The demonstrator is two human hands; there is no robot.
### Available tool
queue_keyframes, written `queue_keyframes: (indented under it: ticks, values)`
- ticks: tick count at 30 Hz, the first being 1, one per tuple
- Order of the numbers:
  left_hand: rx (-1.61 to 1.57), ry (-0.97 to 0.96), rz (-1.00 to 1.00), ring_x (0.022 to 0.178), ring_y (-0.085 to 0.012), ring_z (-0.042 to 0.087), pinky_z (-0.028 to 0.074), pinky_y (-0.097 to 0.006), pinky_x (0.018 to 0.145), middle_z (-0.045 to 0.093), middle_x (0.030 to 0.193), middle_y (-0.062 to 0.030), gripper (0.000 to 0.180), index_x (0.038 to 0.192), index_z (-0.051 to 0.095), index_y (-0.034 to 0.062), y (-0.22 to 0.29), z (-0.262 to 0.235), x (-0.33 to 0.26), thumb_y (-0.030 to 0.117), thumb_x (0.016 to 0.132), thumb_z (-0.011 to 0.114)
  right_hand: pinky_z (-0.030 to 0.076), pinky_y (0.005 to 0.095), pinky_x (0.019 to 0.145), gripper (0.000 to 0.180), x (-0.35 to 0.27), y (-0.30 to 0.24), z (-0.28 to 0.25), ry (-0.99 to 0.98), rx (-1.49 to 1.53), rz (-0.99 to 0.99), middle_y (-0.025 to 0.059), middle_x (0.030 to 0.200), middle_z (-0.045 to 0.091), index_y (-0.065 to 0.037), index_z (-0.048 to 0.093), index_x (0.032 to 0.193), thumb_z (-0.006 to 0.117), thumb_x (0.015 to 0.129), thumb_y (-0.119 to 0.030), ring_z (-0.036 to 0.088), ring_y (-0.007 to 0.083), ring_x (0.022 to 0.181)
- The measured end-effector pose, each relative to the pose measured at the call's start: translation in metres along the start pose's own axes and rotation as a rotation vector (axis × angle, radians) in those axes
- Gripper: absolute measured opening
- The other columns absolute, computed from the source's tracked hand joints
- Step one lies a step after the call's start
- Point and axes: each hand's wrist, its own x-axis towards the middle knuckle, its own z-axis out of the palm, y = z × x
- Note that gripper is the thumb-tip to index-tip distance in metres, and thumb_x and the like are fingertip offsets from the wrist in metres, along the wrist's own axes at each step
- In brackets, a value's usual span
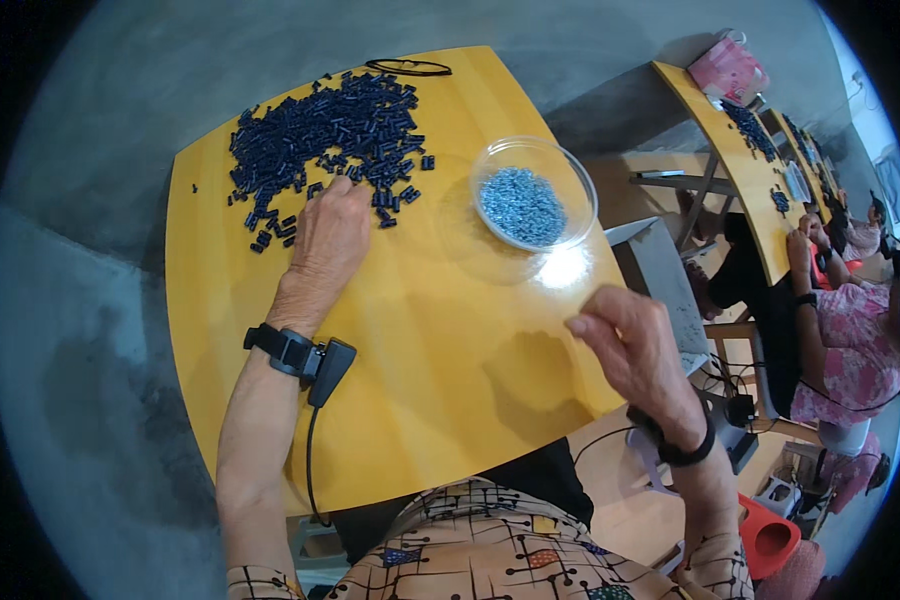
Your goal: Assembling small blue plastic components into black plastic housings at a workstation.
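My left hand (332, 232) rests at the near edge of a heap of small dark blue cylindrical pieces (300, 128), its fingers drawn together among the loose ones. The back of the hand hides whatever is between its fingertips. Over the table's right side is my right hand (630, 345), raised with curled fingers and the thumb close against them; I cannot make out anything in them. Beyond it stands a clear round plastic tub (580, 180) holding many small shiny light blue metallic-looking pieces (522, 207).
A black loop of cord (408, 67) lies at the far edge of the yellow table (420, 400). A grey box (660, 280) is beside the table's right edge. Farther right, people sit at another yellow table (760, 205) with similar dark pieces; a pink bag (728, 70) rests there.
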Motion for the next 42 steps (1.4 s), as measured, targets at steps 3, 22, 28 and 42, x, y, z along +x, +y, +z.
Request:
queue_keyframes:
  ticks: [3,22,28,42]
  values:
    - [0.043,-0.017,-0.004,0.074,-0.0362,0.060,0.050,-0.044,0.065,0.056,0.080,-0.0173,0.006,0.078,0.059,-0.0013,0.001,-0.002,-0.003,0.003,0.082,0.056,0.047,0.0370,0.056,0.013,0.021,0.003,-0.008,0.105,-0.003,-0.127,0.0157,0.071,0.059,0.001,0.059,0.080,0.067,0.080,-0.009,0.061,0.0323,0.064]
    - [-0.406,-0.021,-0.166,0.071,-0.0277,0.062,0.049,-0.034,0.065,0.062,0.080,-0.0130,0.013,0.088,0.066,0.0004,0.054,-0.022,-0.067,0.003,0.075,0.066,0.050,0.0387,0.075,0.026,0.135,0.045,0.035,-0.135,-0.545,-0.150,0.0139,0.091,0.066,-0.004,0.065,0.094,0.072,0.072,-0.015,0.064,0.0299,0.085]
    - [-0.520,0.069,-0.253,0.066,-0.0182,0.060,0.047,-0.028,0.060,0.063,0.079,-0.0085,0.014,0.089,0.068,0.0011,0.053,-0.016,-0.079,0.002,0.075,0.068,0.051,0.0413,0.072,0.015,0.137,0.048,0.037,-0.163,-0.437,-0.051,0.0155,0.079,0.067,-0.005,0.066,0.080,0.071,0.070,-0.014,0.065,0.0314,0.079]
    - [-0.614,0.151,-0.322,0.068,-0.0137,0.059,0.046,-0.025,0.061,0.063,0.080,-0.0061,0.009,0.088,0.068,0.0003,0.056,-0.012,-0.085,0.002,0.079,0.066,0.050,0.0385,0.064,0.015,0.133,0.053,0.041,-0.149,-0.424,-0.171,0.0141,0.073,0.065,-0.004,0.064,0.081,0.071,0.072,-0.014,0.064,0.0295,0.071]
